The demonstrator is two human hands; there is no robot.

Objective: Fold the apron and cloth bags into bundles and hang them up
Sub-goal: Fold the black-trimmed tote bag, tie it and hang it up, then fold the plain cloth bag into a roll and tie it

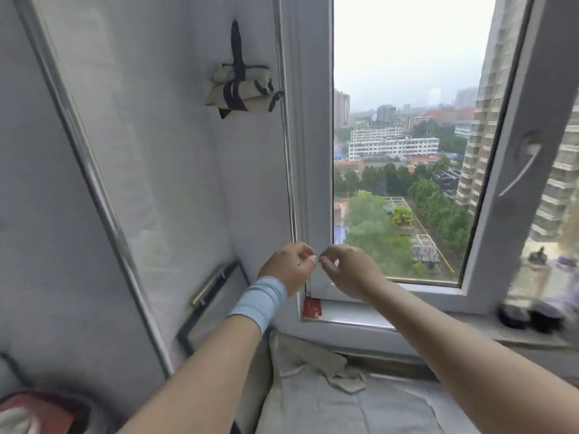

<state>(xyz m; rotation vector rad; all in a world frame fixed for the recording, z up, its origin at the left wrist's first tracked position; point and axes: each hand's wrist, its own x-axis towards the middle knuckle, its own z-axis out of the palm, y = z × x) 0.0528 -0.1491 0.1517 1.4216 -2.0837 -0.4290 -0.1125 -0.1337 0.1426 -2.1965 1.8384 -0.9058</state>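
A: Where to find the cloth things now?

B: One bundle [239, 86] hung high on the wall [175, 151], just left of the window frame [308, 151], by a dark strap [235, 39]. One more cream cloth [313, 361] lying crumpled low down, on a grey cover [391, 408] under the sill [360, 313], not yet folded.

A: And the look of the bundle?

B: Cream, folded into a small thick packet, wrapped across with dark bands. One loose dark end sticking out at the right side. A bit untidy at the corners.

A: Heavy to handle?

B: Probably not. Seems thin, soft and light, with no stiffness. Likely to fall open if gripped at one edge only. Better to take the crumpled piece at two corners, shake flat, then fold. For hanging, better to hold by the strap.

A: The hands?

B: Both raised before the lower window corner, very close together. On the left hand [289, 266], with a light blue band [260, 300] at the wrist, fingers curled, thumb near the forefinger. The same on the right hand [347, 270]. Nothing visible between the fingers; impossible to tell whether pinching some thin thread or nothing at all.
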